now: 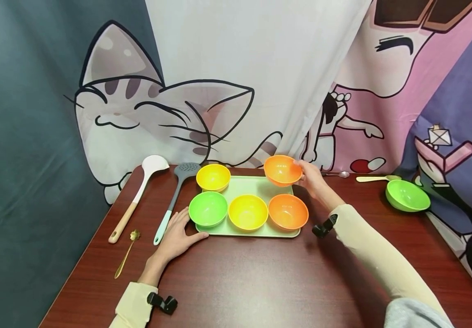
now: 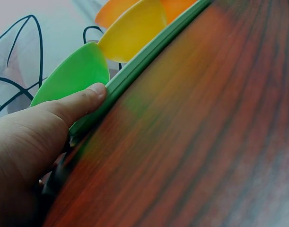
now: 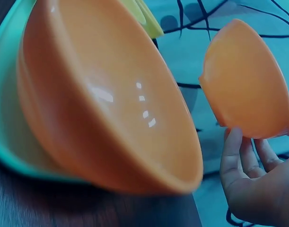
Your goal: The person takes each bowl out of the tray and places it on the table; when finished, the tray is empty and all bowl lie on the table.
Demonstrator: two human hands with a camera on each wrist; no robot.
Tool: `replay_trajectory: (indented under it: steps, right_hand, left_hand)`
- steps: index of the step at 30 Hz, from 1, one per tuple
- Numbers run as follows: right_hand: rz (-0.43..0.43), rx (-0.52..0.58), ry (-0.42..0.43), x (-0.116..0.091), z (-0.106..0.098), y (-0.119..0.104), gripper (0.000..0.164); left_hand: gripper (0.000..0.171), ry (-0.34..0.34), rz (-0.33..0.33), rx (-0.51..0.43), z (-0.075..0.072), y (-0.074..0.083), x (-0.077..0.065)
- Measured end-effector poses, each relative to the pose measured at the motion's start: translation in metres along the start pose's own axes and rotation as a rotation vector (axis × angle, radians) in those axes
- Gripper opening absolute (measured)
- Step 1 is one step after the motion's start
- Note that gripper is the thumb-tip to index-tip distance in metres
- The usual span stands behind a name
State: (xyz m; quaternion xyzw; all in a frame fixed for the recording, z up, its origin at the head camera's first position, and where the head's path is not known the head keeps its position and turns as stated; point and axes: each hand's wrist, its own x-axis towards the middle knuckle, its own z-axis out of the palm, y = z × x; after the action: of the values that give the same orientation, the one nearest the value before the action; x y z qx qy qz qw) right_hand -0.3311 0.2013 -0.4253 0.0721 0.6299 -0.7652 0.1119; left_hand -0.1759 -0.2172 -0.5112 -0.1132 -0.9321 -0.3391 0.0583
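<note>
Cartoon-printed curtains are hung behind a dark wooden table (image 1: 240, 282). On it a pale green tray (image 1: 244, 186) is set, with a yellow bowl (image 1: 213, 176) at its far left and, along the near edge, a green bowl (image 1: 207, 208), a second yellow bowl (image 1: 248, 211) and an orange bowl (image 1: 288, 212). Another orange bowl (image 1: 282, 170) is held tilted above the tray's far right corner, gripped at its rim by the fingers of the right hand (image 1: 312, 177). The left hand (image 1: 176, 235) is laid relaxed on the table, its thumb (image 2: 85, 103) pressed against the tray's near left edge, just beside the green bowl. Left of the tray a slotted spatula (image 1: 176, 200), a white ladle (image 1: 139, 193) and a gold spoon (image 1: 126, 253) are laid. At the far right a further green bowl (image 1: 407, 196) is seen, near two more spoons.
</note>
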Motion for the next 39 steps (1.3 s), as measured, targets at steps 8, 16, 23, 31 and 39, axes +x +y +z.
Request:
replay_trajectory:
  steps: [8,16,23,31,39]
  right_hand:
    - [0.000,0.023,0.062,-0.009,-0.019,0.004,0.010]
    - [-0.025,-0.011,0.113,-0.015,-0.039,0.017,0.010]
    - [-0.037,-0.031,0.157,-0.023,-0.061,0.031,0.008]
    - [-0.046,0.058,0.281,-0.036,-0.081,0.035,0.011]
    - [-0.092,0.073,0.453,-0.046,-0.095,0.039,0.009]
  left_hand:
    - [0.091,0.015,0.011,0.003,-0.001,-0.002,0.000]
    - [0.091,0.002,-0.001,-0.005,-0.001,0.000,0.000]
    - [0.091,-0.005,-0.005,-0.010,-0.002,0.002,-0.001]
    - [0.091,-0.003,-0.002,-0.004,-0.001,0.002,0.000]
    - [0.090,-0.010,-0.005,-0.006,-0.001,0.001,-0.002]
